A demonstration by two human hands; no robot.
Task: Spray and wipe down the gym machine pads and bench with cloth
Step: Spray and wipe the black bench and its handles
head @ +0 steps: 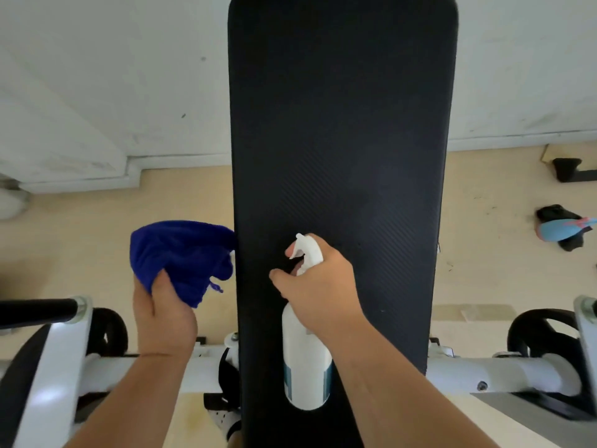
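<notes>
Right hand (pixel 319 286) clasps white spray bottle (pixel 305 350) over seemingly ribbed black pad (pixel 342 124); left hand (pixel 163 318) clutches fuzzy blue cloth (pixel 181 253).

Beige floor (pixel 80 227) across mid frame; white scuffed wall (pixel 97 76) above, white skirting (pixel 181 161) at junction. Upper right: black foot-shaped piece (pixel 568 169) on floor; below it, blue-and-pink item on black (pixel 562 229), kind unclear. Black weight plate (pixel 108 331) lower left, another (pixel 539 331) lower right. White perforated shoe (pixel 223 418) at bottom centre.
</notes>
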